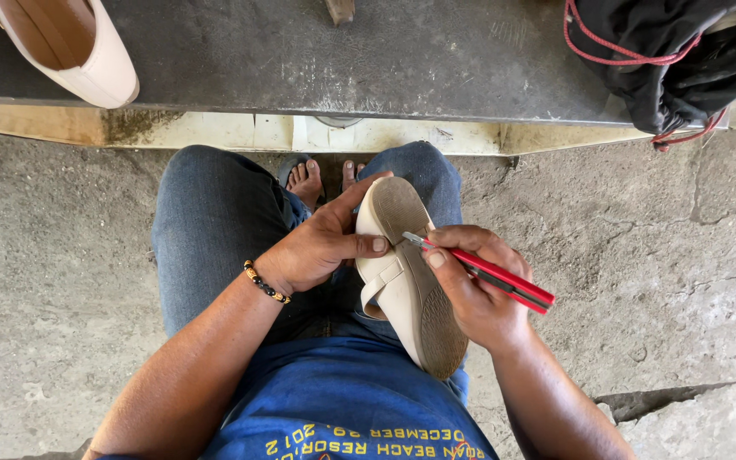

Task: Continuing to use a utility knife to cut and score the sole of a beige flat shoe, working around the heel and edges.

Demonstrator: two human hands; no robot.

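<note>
A beige flat shoe (406, 281) rests sole-up over my lap, its toe pointing away from me. My left hand (321, 243) grips its left side, thumb pressed across the upper near a small strap. My right hand (470, 285) holds a red-handled utility knife (496, 274), whose metal blade tip touches the sole edge at the shoe's middle. A beaded bracelet sits on my left wrist.
A second beige shoe (74, 47) lies at the far left on a dark low platform (342, 60). A black bag (675, 51) with a red cord sits at the platform's right end. Cracked concrete floor (641, 255) lies on both sides of my legs.
</note>
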